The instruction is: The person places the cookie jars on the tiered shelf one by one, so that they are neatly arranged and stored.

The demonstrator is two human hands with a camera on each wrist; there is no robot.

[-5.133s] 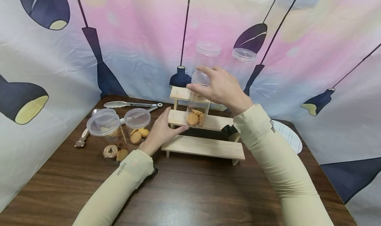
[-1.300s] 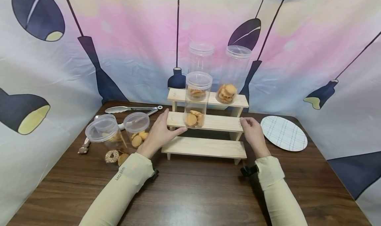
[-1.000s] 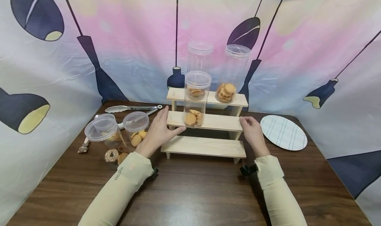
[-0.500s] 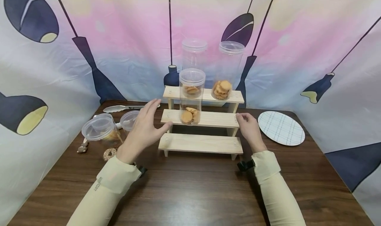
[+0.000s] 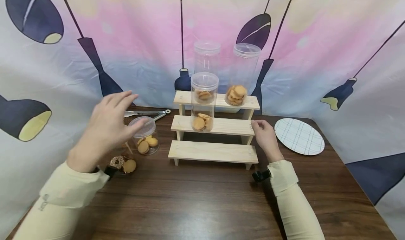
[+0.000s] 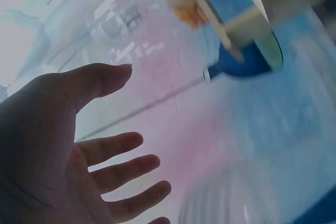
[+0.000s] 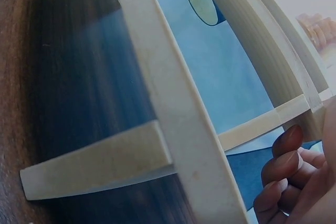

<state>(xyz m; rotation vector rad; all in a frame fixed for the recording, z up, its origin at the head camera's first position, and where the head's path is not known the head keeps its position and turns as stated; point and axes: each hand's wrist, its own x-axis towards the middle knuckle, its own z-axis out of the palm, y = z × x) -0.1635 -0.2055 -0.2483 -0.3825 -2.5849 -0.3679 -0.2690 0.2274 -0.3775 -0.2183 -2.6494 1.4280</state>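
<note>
My left hand (image 5: 105, 127) is raised over the left side of the table, fingers spread and holding nothing; the left wrist view shows the palm and parted fingers (image 6: 123, 174). Beneath it, a large jar with a ring-shaped cookie (image 5: 117, 162) and a round one is mostly hidden. A shorter lidded jar (image 5: 143, 136) of cookies stands just right of the thumb. My right hand (image 5: 265, 138) grips the right end of the middle step of a three-step wooden stand (image 5: 234, 127), fingers curled at its edge. A tall clear jar (image 5: 202, 103) with cookies stands on that step's left part.
On the top step are two more tall clear jars, one at the right (image 5: 243, 75) and one behind the middle-step jar (image 5: 207, 57). The bottom step (image 5: 215, 152) is bare wood. Tongs (image 5: 148, 112) lie at the back left, a checked oval plate (image 5: 299, 136) at the right.
My right hand came down from the middle-step jar to the step's right end and stayed. My left hand let go of the step's left end and moved left over the jars.
</note>
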